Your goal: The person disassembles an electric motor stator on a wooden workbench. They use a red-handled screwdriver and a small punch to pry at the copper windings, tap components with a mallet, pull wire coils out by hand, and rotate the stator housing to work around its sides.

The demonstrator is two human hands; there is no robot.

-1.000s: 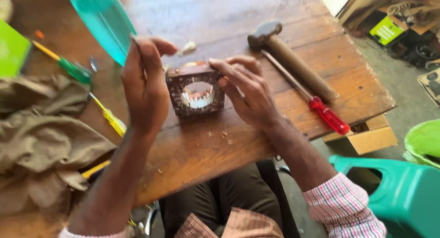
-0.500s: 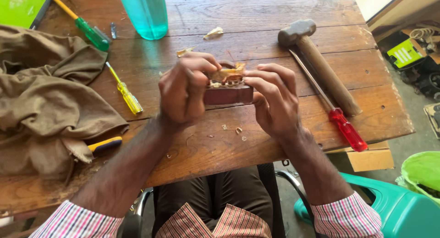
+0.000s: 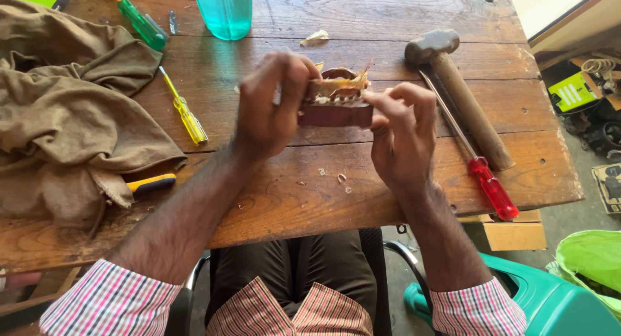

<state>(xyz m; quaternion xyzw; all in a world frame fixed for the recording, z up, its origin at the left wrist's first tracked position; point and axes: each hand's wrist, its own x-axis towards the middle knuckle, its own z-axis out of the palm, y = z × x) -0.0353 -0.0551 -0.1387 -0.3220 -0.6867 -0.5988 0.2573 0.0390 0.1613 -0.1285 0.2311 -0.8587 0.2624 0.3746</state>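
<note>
Both hands are raised a little above the wooden tabletop (image 3: 388, 12) and hold one small object between them: a reddish-brown metal block (image 3: 335, 109) with pale, ragged strips of papery or coppery stuff sticking out of its top. The left hand (image 3: 272, 106) is curled around the block's left end, its fingers bent over the top edge and the thumb toward the near side, a firm grasp rather than a flat palm. The right hand (image 3: 401, 132) grips the right end, the fingers folded in and the thumb and forefinger pinching at the top corner where the strips begin. Neither hand is spread open; both are clamped on the block, which sits squarely between them, in front of the person's chest and over the middle of the tabletop.

Small pale scraps (image 3: 339, 179) lie on the boards just below the hands. To the right, well clear of the right hand, lie a hammer (image 3: 462, 93) with a wooden handle and, beside it, a red-handled screwdriver (image 3: 475, 161). To the left lie a yellow-handled screwdriver (image 3: 185, 113), a green-handled screwdriver (image 3: 139, 19) farther back, and a crumpled brown cloth (image 3: 65, 109) with a yellow and black tool handle (image 3: 150, 183) poking out from under it. A teal plastic bottle (image 3: 223, 9) stands at the far edge.
</note>
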